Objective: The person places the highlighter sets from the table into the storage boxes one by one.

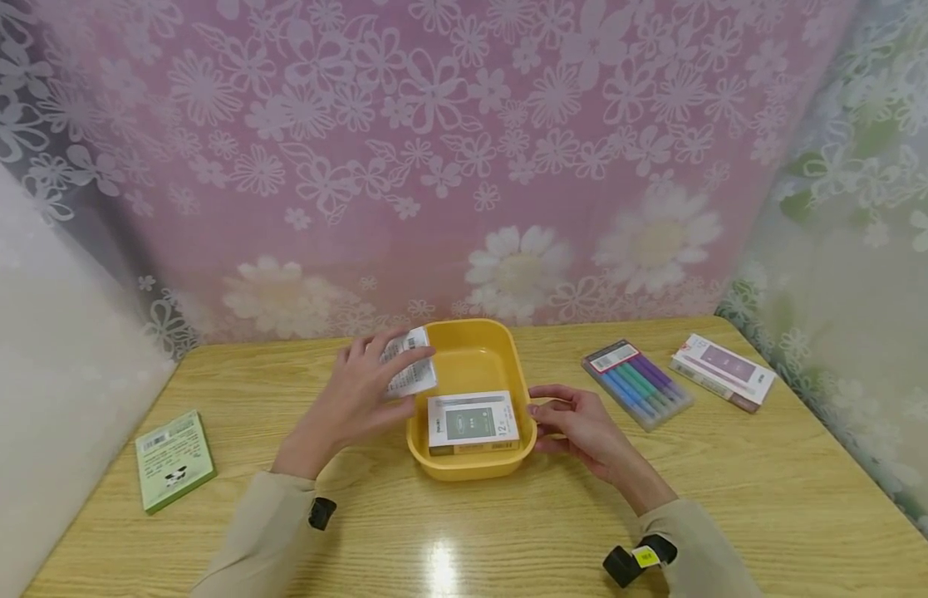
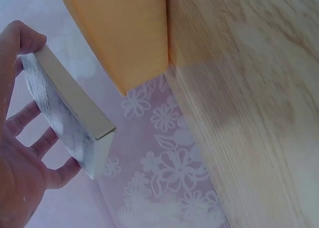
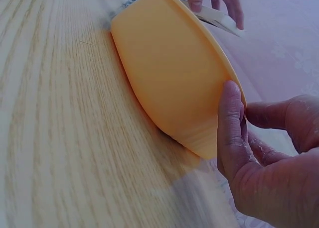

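Observation:
My left hand [image 1: 366, 382] grips a small white box [image 1: 413, 365] with printed text, tilted above the left rim of a yellow plastic bin [image 1: 474, 336]. In the left wrist view, the thumb and fingers span the white box [image 2: 65, 108] at its edges. Inside the bin's near half lies a white box with a grey-green panel [image 1: 474, 422], marked 12. At the bin's right side, my right hand [image 1: 583, 428] holds the rim with thumb and fingertips. The right wrist view shows those fingertips [image 3: 230, 96] against the bin's outer wall [image 3: 164, 63].
To the right lie a clear case of coloured pens [image 1: 639, 384] and a white box with a purple panel [image 1: 724, 370]. A green box with a panda picture [image 1: 175, 459] is at the far left. A flowered curtain [image 1: 434, 166] hangs behind the wooden table [image 1: 523, 531].

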Tool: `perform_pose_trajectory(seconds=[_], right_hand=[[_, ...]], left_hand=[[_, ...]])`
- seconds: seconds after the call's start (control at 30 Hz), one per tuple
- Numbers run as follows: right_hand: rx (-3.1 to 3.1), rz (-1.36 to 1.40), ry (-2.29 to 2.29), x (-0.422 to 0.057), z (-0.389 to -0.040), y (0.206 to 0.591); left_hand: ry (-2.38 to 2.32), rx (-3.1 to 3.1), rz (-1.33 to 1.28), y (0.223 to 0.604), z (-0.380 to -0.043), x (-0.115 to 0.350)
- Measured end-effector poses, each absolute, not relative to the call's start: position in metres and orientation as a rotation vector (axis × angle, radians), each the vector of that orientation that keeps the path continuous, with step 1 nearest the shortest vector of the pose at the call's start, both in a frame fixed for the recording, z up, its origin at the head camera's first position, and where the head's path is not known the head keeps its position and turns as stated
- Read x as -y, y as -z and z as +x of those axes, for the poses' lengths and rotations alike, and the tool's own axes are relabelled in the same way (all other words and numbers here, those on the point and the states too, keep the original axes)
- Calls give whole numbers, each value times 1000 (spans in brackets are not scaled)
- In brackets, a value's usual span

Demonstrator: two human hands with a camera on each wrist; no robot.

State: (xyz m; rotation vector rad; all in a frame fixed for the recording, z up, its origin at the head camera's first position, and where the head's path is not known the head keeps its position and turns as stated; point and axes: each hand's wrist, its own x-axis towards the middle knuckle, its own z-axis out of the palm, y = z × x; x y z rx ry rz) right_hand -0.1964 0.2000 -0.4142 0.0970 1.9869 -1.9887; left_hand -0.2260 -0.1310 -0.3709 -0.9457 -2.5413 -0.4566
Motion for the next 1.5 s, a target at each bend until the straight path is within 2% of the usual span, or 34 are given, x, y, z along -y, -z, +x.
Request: perform_pose_trajectory(seconds=[0.7, 1.07, 1.5], right_hand=[[-1985, 94, 1984, -200, -198, 411], [-1988, 108, 1980, -200, -196, 412], [-1985, 109, 1982, -199, -196, 412]], left_hand=[[578, 2378, -1079, 358, -248, 92], [736, 2428, -1133, 376, -264, 78], [831, 2574, -1029, 397, -276, 73]])
